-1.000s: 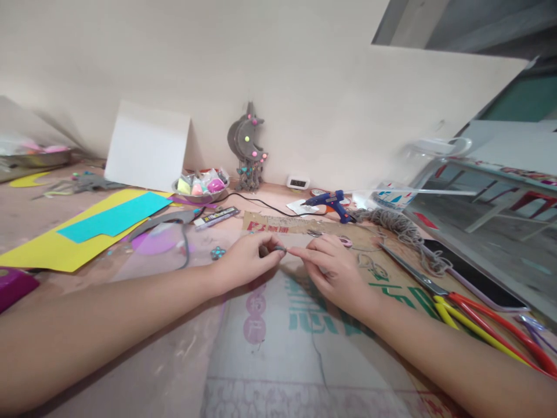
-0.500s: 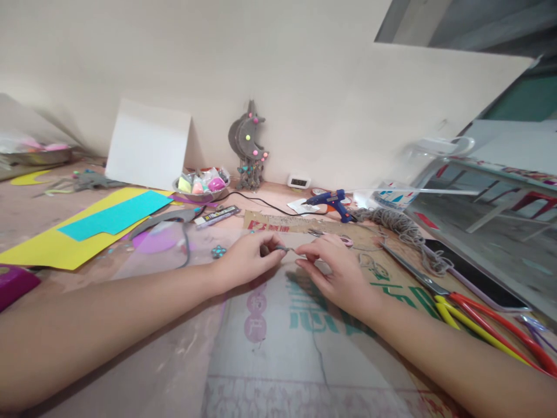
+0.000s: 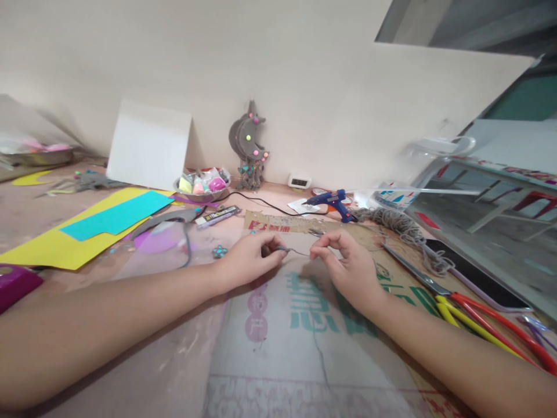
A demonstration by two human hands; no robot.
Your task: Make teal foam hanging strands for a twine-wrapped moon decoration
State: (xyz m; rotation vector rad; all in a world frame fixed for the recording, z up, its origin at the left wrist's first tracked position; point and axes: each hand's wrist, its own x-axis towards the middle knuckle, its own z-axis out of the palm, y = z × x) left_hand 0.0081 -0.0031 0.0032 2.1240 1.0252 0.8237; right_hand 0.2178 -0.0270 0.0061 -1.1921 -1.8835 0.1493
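Note:
My left hand [image 3: 250,260] pinches a small dark bead-like piece at its fingertips, over a flattened cardboard sheet [image 3: 304,325]. A thin grey string [image 3: 298,252] runs from that piece to my right hand [image 3: 348,264], which pinches the string's other end. The two hands are a short gap apart with the string stretched between them. Both hands rest low over the cardboard.
Yellow and teal paper sheets [image 3: 108,217] lie at left. A metal bowl of coloured bits [image 3: 201,187], a grey moon ornament [image 3: 248,145], a blue glue gun [image 3: 331,203], a heap of twine [image 3: 402,229], scissors with red and yellow handles [image 3: 470,313] and a phone [image 3: 474,278] surround the hands.
My right hand has drawn away to the right from my left hand, pulling a length of string out between them. The left hand has stayed in place.

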